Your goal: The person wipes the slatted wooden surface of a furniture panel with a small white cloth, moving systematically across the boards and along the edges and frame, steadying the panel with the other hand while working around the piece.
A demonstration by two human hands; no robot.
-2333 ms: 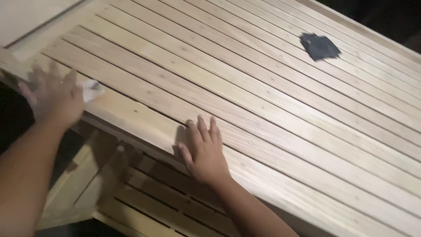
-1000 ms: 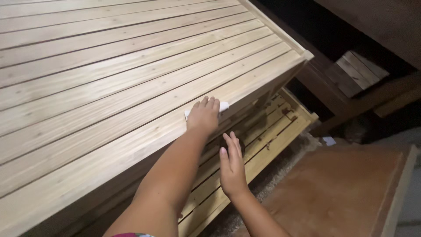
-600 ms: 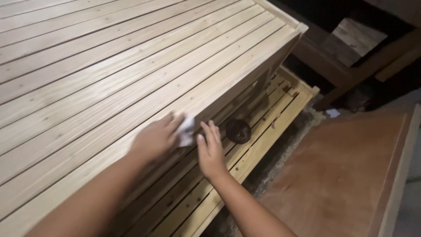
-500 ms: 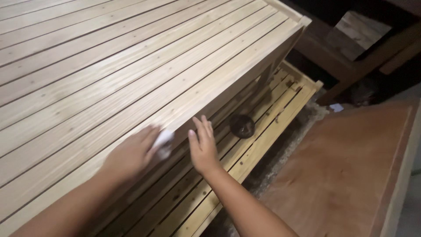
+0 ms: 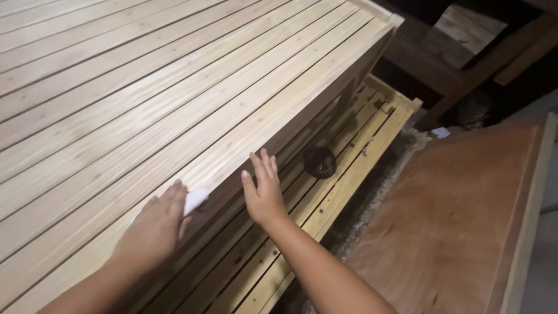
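Pale pine slats of the slatted top [image 5: 145, 99] run lengthwise along its near edge, where the left hand [image 5: 154, 229] presses a small white pad [image 5: 195, 199] under curled fingers, while the right hand [image 5: 263, 192], open and empty, braces just beside it.

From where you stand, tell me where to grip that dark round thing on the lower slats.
Probably take the dark round object by its two opposite sides, coming from above right: it lies loose on the lower slatted shelf, and the tabletop overhangs its left side.
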